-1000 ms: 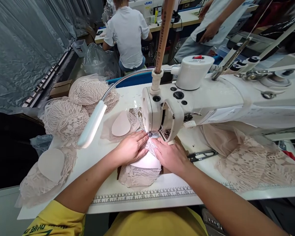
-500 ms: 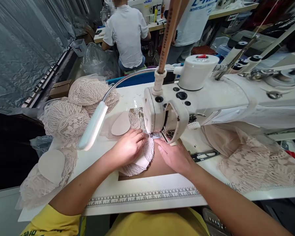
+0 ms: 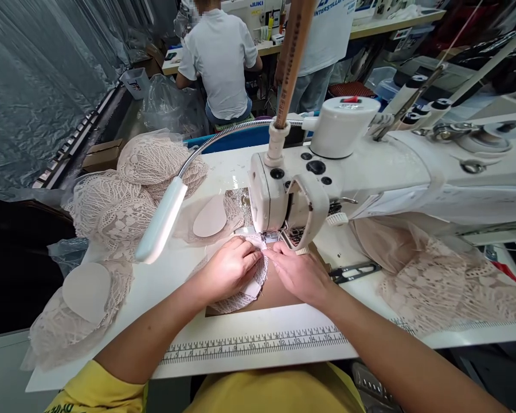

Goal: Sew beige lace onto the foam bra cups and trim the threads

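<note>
Beneath the needle area of a white sewing machine [image 3: 262, 189] lies a beige lace cup piece [image 3: 243, 301] with a pale lining, its edge against the presser foot [image 3: 272, 236]. My left hand [image 3: 230, 267] rests on this piece, fingers curled and gripping it close to the foot. From the other side, my right hand [image 3: 301, 272] pinches the piece's right edge, its fingertips nearly meeting the left ones. A brown sheet [image 3: 279, 289] lies flat under the work. Just beyond my left hand sits another lace piece with a smooth oval pad [image 3: 210, 217].
Lace pieces are piled [image 3: 152, 163] at the back left, with another padded stack [image 3: 86, 292] nearer. A lamp [image 3: 161, 221] hangs over the left side. Black thread snips [image 3: 355, 272] and more lace [image 3: 447, 275] lie right. A ruler strip [image 3: 258, 344] runs along the front edge. Two people are beyond.
My left hand has drawn slightly back and curled its fingers onto the lace edge. My right fingertips have moved left and closed on the same edge. The standing person behind has shifted left.
</note>
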`<state>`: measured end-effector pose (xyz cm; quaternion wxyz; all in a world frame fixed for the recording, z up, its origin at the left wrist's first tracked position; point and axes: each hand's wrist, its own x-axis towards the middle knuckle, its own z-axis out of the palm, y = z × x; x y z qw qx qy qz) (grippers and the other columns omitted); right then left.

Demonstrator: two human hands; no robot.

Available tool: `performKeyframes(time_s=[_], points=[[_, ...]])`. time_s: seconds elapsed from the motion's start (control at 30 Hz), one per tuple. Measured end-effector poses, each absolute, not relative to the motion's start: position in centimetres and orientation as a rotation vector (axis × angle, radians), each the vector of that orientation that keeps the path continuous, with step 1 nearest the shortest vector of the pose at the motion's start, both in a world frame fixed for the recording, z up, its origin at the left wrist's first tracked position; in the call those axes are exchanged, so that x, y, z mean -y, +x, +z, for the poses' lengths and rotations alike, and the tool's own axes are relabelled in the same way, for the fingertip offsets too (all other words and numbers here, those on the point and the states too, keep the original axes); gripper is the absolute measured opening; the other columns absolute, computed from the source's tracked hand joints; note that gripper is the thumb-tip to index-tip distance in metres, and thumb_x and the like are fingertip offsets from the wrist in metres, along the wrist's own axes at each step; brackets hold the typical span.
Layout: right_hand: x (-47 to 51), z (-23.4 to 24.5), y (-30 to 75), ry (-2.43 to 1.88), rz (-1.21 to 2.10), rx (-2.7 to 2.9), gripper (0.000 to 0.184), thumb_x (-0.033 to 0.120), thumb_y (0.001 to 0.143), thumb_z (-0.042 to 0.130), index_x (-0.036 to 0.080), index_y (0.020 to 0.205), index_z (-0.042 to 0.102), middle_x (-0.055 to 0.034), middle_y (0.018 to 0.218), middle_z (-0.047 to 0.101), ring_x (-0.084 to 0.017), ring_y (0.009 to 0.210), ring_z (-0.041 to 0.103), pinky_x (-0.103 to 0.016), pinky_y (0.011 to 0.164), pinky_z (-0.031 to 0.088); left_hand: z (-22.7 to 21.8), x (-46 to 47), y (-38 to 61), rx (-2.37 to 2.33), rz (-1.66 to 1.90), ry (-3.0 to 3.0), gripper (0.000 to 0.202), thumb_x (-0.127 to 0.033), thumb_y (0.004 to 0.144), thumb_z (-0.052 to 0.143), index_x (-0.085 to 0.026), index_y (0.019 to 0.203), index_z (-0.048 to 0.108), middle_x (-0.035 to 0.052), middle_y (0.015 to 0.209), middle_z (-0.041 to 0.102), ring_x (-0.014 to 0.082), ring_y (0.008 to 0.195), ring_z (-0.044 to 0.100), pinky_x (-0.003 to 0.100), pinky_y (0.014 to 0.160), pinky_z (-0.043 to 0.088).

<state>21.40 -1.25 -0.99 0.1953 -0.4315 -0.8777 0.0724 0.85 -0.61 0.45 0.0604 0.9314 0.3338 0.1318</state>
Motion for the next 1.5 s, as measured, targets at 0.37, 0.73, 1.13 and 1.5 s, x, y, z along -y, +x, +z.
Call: performKeyframes(time_s=[0.37, 0.73, 1.13, 1.5], points=[[1.1, -1.1, 21.6, -1.098, 0.272, 2.389, 0.024, 0.010, 0.088, 0.046, 0.017, 0.086, 0.070, -0.0035, 0.079, 0.063, -0.014, 0.066, 0.049, -0.027, 0.067, 0.037, 0.0, 0.5, 1.7, -1.215, 0.519, 2.663, 0.023, -0.021, 0.095, 0.044, -0.013, 0.082, 0.061, 0.0083, 0.083, 0.059, 0.0184, 0.076, 0.053, 0.031, 0.069, 0.046], [1.1, -1.3, 21.6, -1.109, 0.320, 2.394, 0.025, 0.014, 0.092, 0.047, 0.019, 0.086, 0.071, -0.0025, 0.081, 0.064, -0.011, 0.064, 0.051, -0.026, 0.066, 0.038, 0.2, 0.2, 1.3, -1.182, 0.551, 2.540, 0.016, -0.029, 0.091, 0.051, -0.016, 0.087, 0.058, 0.0080, 0.086, 0.060, 0.0194, 0.079, 0.054, 0.032, 0.071, 0.046], [1.0, -1.3, 21.3, -1.094, 0.209, 2.393, 0.030, 0.021, 0.094, 0.043, 0.021, 0.083, 0.071, -0.0032, 0.074, 0.062, -0.014, 0.065, 0.052, -0.027, 0.065, 0.040, -0.4, 0.2, 1.7, -1.204, 0.702, 2.522, 0.024, -0.021, 0.093, 0.044, -0.016, 0.073, 0.055, 0.0063, 0.077, 0.059, 0.0173, 0.072, 0.054, 0.030, 0.064, 0.045], [0.3, -1.9, 20.7, -1.266, 0.192, 2.441, 0.025, 0.025, 0.092, 0.050, 0.020, 0.074, 0.067, -0.0027, 0.071, 0.064, -0.014, 0.065, 0.055, -0.024, 0.060, 0.037, -0.1, 0.0, 1.1, -1.148, 0.716, 2.369, 0.024, -0.023, 0.093, 0.045, -0.017, 0.071, 0.053, 0.0046, 0.076, 0.058, 0.0161, 0.072, 0.053, 0.029, 0.068, 0.045]])
